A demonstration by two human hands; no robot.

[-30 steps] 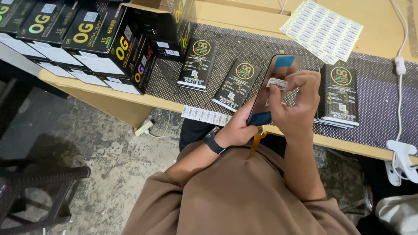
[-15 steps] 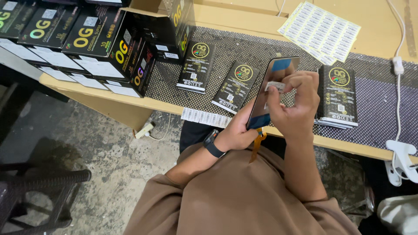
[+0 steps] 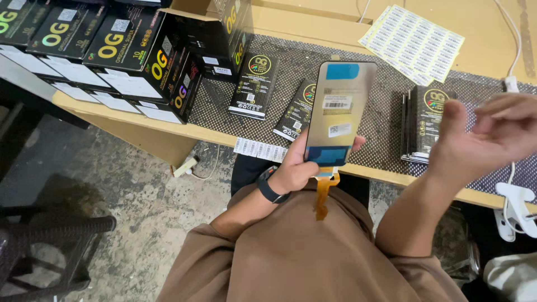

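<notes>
**Phone screen panel held up in our left hand**

Nearest to us, our brown sleeves fill the lower part of the view, with a dark watch [image 3: 272, 192] on the left wrist. Our left hand [image 3: 296, 168] grips the lower end of a phone screen panel [image 3: 338, 114], fingers curled round both edges, holding it upright with its silvery back toward us. An orange ribbon cable [image 3: 323, 193] hangs from its bottom edge. Our right hand [image 3: 492, 134] hovers off to the right, fingers loosely spread and empty. Beyond, on the black mesh mat [image 3: 386, 112], lie flat black packets [image 3: 254, 85] and a stack of them [image 3: 425, 123] just behind our right hand. Farther back sit black boxes [image 3: 120, 45] at the left and a sheet of labels [image 3: 413, 43] on the wooden table [image 3: 302, 28].
</notes>
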